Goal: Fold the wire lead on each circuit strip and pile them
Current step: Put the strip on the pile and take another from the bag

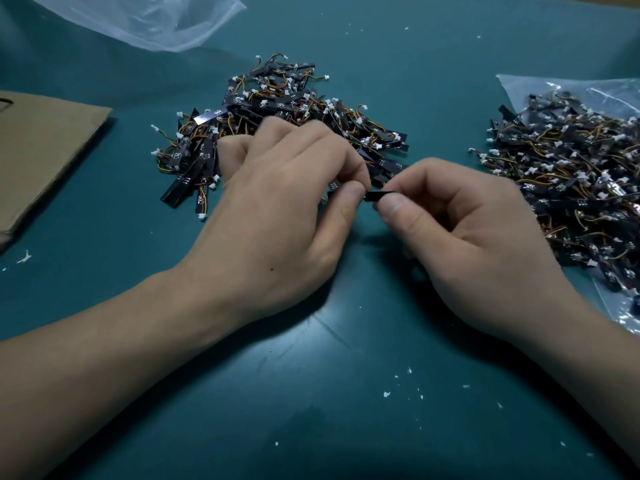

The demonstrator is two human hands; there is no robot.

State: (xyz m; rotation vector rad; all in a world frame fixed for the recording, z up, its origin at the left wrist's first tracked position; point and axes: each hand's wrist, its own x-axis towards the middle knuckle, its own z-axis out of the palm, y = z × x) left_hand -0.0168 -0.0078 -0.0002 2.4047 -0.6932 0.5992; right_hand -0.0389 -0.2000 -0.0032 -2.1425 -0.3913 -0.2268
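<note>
Your left hand and right hand meet over the middle of the green tabletop, and between them you hold one black circuit strip. Your left thumb and curled fingers pinch its left end, your right thumb and forefinger pinch its right end — only a short dark stretch of the strip shows between the two thumbs. Its wire lead is hidden behind your fingers, so you cannot tell how it lies.

Just behind your left hand sits a loose pile of strips on the bare tabletop, black pieces with orange and yellow wires and small white plugs sticking out at every angle. Your left knuckles cover the near edge of it.

To your right, a second heap of strips lies on a clear plastic bag — it runs out past the right edge of the view.

At the far left lies a flat piece of brown cardboard, and another clear plastic bag is crumpled at the far top left. Small white flecks dot the tabletop near you.
</note>
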